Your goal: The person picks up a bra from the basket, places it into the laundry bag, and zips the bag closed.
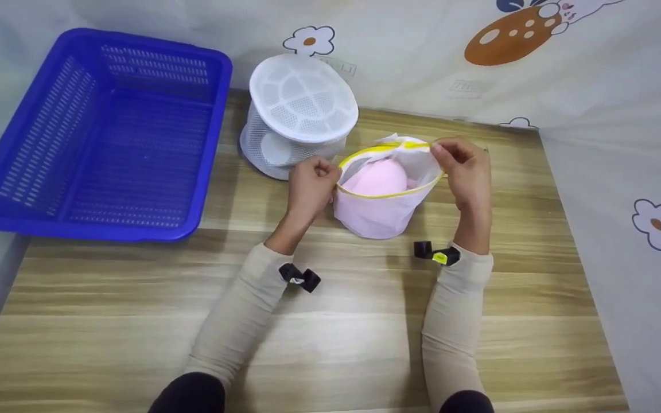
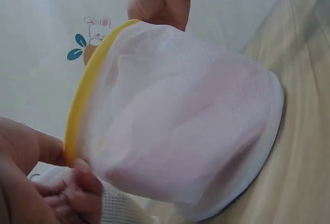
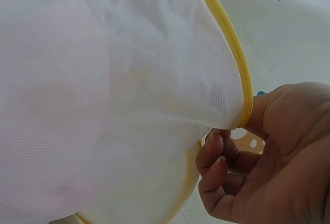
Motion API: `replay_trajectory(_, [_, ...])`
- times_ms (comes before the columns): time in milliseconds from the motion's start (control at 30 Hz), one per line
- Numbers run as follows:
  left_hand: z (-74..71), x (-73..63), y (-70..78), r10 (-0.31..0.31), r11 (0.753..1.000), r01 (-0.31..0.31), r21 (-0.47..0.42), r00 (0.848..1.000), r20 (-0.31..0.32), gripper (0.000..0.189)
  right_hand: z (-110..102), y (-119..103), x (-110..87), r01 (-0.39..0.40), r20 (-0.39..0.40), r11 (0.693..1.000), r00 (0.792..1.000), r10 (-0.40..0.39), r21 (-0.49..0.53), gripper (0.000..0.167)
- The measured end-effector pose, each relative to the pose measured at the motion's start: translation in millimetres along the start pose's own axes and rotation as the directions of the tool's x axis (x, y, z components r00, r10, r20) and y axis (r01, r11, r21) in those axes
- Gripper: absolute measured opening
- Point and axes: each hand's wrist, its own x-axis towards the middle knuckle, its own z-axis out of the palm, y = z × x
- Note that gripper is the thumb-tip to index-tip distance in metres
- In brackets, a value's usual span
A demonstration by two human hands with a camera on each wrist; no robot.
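Note:
A white mesh laundry bag [image 1: 377,221] with a yellow zipper edge stands on the table, its mouth spread wide. Inside lies a soft pink item [image 1: 381,178] with a rounded, cup-like shape; its exact kind is partly hidden by the bag. My left hand [image 1: 310,186] pinches the left end of the zipper edge between thumb and finger. At the opposite end, my right hand [image 1: 467,169] pinches the rim the same way. Through the thin mesh [image 2: 180,115] in the left wrist view, the pink shows faintly. The yellow zipper [image 3: 234,43] curves down to the right fingers.
Behind my left hand stands a white mesh cylinder [image 1: 304,100] with a round patterned top and something white inside. A large blue plastic basket [image 1: 207,155] sits at the left. Printed sheeting [image 1: 411,74] walls the back and right of the wooden table [image 1: 342,344].

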Motion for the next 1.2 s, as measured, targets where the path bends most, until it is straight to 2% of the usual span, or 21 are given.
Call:
replay_trajectory(67, [1.1, -1.0, -2.2, 0.018, 0.991, -0.018, -0.135, 1.0, -0.006, 0.009, -1, 2, 1.0, -0.012, 0.019, 1.0, 1.0, 0.012, 0.002, 0.02])
replay_trajectory(133, [1.9, -1.8, -2.9, 0.066, 0.968, -0.069, -0.242, 0.998, -0.02, 0.009, -2, 4, 1.6, -0.021, 0.036, 1.0, 0.999, 0.022, -0.002, 0.019])
replay_trajectory(233, [1.9, -2.9, -1.0, 0.126, 0.933, -0.132, -0.335, 0.991, -0.041, 0.009, -5, 14, 5.1, -0.042, 0.055, 0.999, 0.998, 0.043, -0.013, 0.019])
replay_trajectory(300, [1.0, -3.0, 1.3, 0.154, 0.92, -0.159, -0.36, 0.987, -0.041, 0.009, -6, 22, 8.2, -0.054, 0.066, 0.998, 0.996, 0.055, -0.032, 0.02])
replay_trajectory(433, [-1.0, -1.7, 2.9, 0.189, 0.91, -0.178, -0.375, 0.982, -0.007, 0.009, -7, 33, 13.7, -0.106, 0.077, 0.993, 0.991, 0.109, -0.049, 0.024])
replay_trajectory(533, [-2.1, -2.0, 2.9, 0.198, 0.909, -0.174, -0.38, 0.98, 0.025, 0.008, -6, 36, 15.4, -0.204, 0.09, 0.978, 0.974, 0.206, -0.034, 0.028])
replay_trajectory(667, [-1.4, -3.7, 4.9, 0.186, 0.901, -0.139, -0.41, 0.979, 0.078, 0.007, -6, 42, 17.2, -0.368, 0.105, 0.93, 0.925, 0.365, 0.013, 0.041])
replay_trajectory(800, [-1.5, -6.8, 8.8, 0.154, 0.89, -0.093, -0.447, 0.983, 0.102, 0.006, -5, 51, 19.0, -0.469, 0.096, 0.883, 0.88, 0.466, 0.022, 0.053])
replay_trajectory(900, [-1.7, -9.1, 12.3, 0.118, 0.888, -0.051, -0.458, 0.986, 0.12, 0.006, -3, 59, 21.1, -0.515, 0.079, 0.857, 0.855, 0.512, 0.01, 0.056])
replay_trajectory(1000, [-1.7, -9.8, 14.6, 0.089, 0.894, -0.013, -0.447, 0.985, 0.148, 0.007, 1, 65, 24.2, -0.54, 0.07, 0.841, 0.84, 0.539, 0.007, 0.056])
replay_trajectory(1200, [-3.2, -10.4, 15.3, 0.078, 0.916, -0.003, -0.401, 0.982, 0.172, 0.008, 13, 73, 28.0, -0.546, 0.044, 0.835, 0.838, 0.544, 0.068, 0.056])
